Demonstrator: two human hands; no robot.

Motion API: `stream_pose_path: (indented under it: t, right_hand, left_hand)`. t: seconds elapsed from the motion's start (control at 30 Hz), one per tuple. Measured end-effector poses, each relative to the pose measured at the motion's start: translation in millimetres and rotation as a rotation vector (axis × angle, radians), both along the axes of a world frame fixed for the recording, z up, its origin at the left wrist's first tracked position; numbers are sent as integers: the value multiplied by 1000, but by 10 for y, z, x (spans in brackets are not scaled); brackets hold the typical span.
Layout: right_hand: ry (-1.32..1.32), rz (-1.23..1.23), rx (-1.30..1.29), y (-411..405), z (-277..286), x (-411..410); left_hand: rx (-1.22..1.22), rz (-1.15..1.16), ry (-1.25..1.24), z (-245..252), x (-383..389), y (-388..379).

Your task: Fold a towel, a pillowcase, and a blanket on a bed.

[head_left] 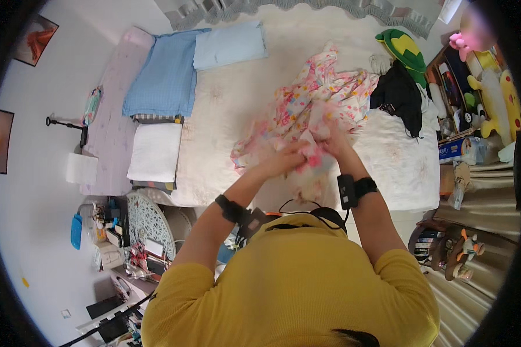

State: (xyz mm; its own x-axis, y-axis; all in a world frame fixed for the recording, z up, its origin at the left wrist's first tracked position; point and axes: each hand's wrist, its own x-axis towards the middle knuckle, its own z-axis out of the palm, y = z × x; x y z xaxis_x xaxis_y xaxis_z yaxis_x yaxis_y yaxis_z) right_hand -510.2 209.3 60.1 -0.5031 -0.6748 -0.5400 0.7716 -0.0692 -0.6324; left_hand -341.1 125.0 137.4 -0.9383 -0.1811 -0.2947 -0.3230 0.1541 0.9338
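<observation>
A floral cloth (291, 108), white with pink, yellow and blue flowers, lies bunched on the bed and comes up over its near edge. My left hand (293, 157) grips a gathered part of it, blurred by motion. Close beside it on the right, my right hand (333, 141) holds another bunched part. A lower end of the cloth hangs between my hands and my body. The black garment (397, 95) lies on the bed to the right of the cloth, touching its edge.
Blue pillow (165, 73), pale blue folded cloth (230, 45) and white pillow (155, 152) lie on the bed's left part. A green and yellow cushion (401, 47) is at the far right. A lattice-topped round table (150, 217) stands at the lower left, shelves (453, 82) at the right.
</observation>
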Motion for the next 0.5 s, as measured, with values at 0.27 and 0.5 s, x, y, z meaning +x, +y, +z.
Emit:
stream_pose_path:
  t: [0.27, 0.5]
  right_hand:
    - [15, 759, 169, 148, -612, 128]
    - [193, 696, 202, -82, -387, 386]
  left_hand:
    - [313, -148, 50, 165, 127, -137]
    - [106, -132, 131, 99, 266, -183]
